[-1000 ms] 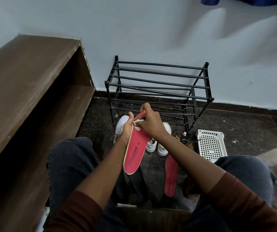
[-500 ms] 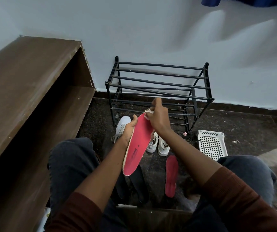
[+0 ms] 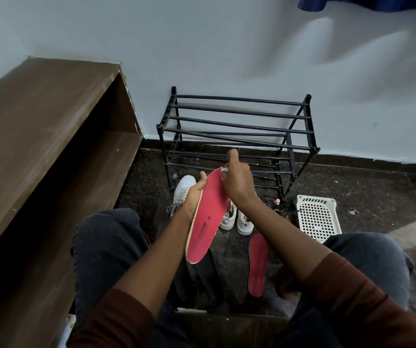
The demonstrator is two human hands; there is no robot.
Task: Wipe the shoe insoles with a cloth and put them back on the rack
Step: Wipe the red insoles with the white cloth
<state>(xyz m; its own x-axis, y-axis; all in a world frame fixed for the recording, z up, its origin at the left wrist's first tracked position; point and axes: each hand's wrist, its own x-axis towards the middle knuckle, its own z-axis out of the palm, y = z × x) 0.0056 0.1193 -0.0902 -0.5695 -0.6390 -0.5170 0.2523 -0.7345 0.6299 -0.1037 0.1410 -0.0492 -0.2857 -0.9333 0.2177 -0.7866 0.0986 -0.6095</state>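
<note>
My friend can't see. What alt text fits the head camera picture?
A seated person's left hand holds a pink insole while the right hand presses a white cloth to its tip. A second insole lies on the floor near a black rack.

My right hand (image 3: 237, 183) hides most of the cloth (image 3: 224, 170); the print on the red insole (image 3: 208, 212) blurs unreadable; the white shoes (image 3: 243, 223) show only partly behind that hand.
</note>
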